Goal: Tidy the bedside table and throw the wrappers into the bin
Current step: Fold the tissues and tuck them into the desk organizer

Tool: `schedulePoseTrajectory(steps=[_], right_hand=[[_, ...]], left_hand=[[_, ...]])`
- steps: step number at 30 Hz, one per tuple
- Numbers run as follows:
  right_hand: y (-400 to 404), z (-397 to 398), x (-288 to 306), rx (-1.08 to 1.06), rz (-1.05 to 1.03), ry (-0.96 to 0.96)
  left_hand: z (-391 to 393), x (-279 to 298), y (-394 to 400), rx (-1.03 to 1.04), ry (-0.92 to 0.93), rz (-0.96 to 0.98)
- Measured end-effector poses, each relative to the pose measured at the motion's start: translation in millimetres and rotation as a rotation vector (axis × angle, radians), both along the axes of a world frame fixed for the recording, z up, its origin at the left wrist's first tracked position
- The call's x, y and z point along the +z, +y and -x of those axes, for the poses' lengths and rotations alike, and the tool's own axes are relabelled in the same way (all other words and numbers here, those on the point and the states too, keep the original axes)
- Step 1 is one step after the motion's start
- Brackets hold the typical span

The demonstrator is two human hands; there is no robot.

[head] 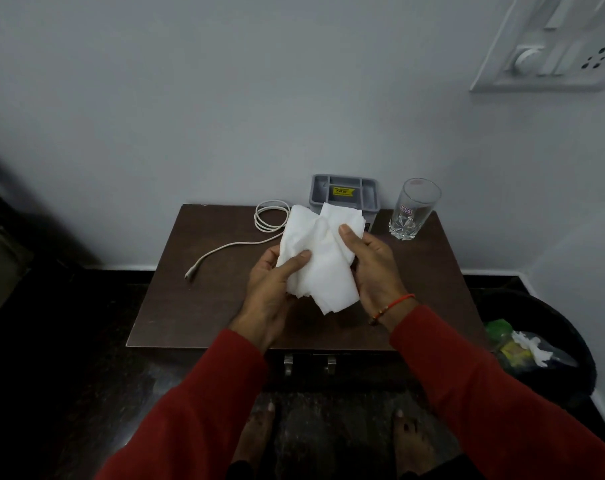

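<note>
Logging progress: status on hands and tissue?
Left hand and right hand both grip white tissue above table. Bin at right, path clear.

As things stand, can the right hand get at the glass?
Probably not yet: the right hand and the left hand both grip the tissue. The glass stands unblocked just beyond it on the table.

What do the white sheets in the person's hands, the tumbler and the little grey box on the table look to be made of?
White sheets: soft tissue paper, matte, creased and limp where both hands hold them.
Tumbler: clear glass, glossy, see-through, with a thick faceted base.
Grey box: probably moulded plastic, smooth and dull, with inner dividers and a yellow sticker.
</note>
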State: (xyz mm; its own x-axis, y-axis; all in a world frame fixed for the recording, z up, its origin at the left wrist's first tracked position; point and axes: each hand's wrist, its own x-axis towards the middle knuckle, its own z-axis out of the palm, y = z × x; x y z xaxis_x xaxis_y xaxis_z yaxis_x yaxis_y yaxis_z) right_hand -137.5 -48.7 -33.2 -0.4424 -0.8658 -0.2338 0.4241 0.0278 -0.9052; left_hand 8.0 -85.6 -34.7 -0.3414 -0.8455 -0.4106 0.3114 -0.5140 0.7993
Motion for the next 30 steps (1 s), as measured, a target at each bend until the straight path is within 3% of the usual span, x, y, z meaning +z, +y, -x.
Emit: schedulePoseTrajectory(steps=[4,10,17,21,25,30], right_hand=[[-1,-6,-2,-0.004,-0.010,0.198],[-7,16,1,-0.293,0.046,0.232],[-19,57,17,-0.349,-0.006,0.328],[-57,96,57,-0.455,-0.026,0.642],[-88,122,77,-0.489,-0.168,1.118],[-108,124,58,-0.380,-0.198,1.155]], left_hand=[[1,-5,1,0.005,-0.061,0.038],[-5,-2,-6,0.141,-0.006,-0.029],[7,-2,-5,0.193,0.035,-0.096],[14,-6,-5,0.191,0.025,-0.130],[16,-8,-5,0.201,0.007,-0.126],[11,-7,-9,0.213,0.012,-0.115]])
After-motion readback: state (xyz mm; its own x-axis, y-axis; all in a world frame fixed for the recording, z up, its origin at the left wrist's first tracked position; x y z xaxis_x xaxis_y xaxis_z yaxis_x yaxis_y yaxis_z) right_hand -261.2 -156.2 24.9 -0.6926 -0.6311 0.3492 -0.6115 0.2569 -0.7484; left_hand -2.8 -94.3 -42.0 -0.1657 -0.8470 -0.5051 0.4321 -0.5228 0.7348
